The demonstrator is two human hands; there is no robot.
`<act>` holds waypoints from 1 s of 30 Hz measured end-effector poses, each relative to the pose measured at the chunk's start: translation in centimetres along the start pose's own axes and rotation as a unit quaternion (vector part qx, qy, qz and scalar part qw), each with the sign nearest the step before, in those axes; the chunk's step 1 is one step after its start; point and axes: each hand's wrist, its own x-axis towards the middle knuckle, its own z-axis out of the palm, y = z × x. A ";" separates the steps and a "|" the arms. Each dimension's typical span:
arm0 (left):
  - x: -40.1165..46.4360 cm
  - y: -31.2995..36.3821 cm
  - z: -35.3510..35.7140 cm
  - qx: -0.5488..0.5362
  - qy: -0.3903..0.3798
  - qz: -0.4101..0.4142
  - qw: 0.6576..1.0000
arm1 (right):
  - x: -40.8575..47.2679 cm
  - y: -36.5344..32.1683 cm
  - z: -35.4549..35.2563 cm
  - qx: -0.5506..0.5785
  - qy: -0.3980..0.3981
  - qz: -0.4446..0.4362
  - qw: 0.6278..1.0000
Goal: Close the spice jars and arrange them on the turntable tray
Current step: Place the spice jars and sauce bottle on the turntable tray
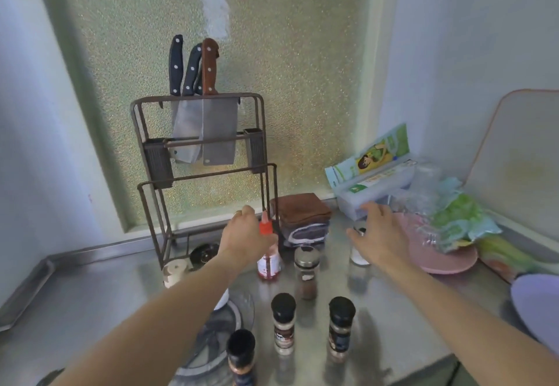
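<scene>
Three black-capped spice jars stand on the steel counter: one at the centre (pixel 283 326), one to its right (pixel 341 329), one at the front (pixel 241 357) by the clear turntable tray (pixel 211 329). A silver-lidded jar of brown spice (pixel 306 272) stands behind them. My left hand (pixel 243 234) is curled around the neck of a red-capped bottle (pixel 268 260). My right hand (pixel 382 235) hovers, fingers spread, over a small glass jar of white powder (pixel 358 257). My left arm partly covers the tray and a white container (pixel 223 299) on it.
A wire knife rack (pixel 199 155) with cleavers stands at the back by the wall. Folded cloths (pixel 304 219) lie behind the jars. A pink plate (pixel 447 260), plastic bags (pixel 453 219), a wrap box (pixel 375 186), a cutting board (pixel 520 155) and a purple plate (pixel 538 307) crowd the right.
</scene>
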 end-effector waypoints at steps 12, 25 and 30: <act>3.4 0.7 2.6 0.016 -0.055 -0.030 0.998 | 3.2 4.7 5.1 0.002 -0.075 0.031 0.997; -1.4 0.3 -8.9 -0.065 0.029 0.002 0.997 | 0.1 -2.0 -2.7 0.118 0.016 -0.050 0.992; -5.8 -3.2 -14.0 -0.035 0.045 -0.006 0.998 | -4.1 -9.5 -5.9 0.173 -0.025 -0.129 0.976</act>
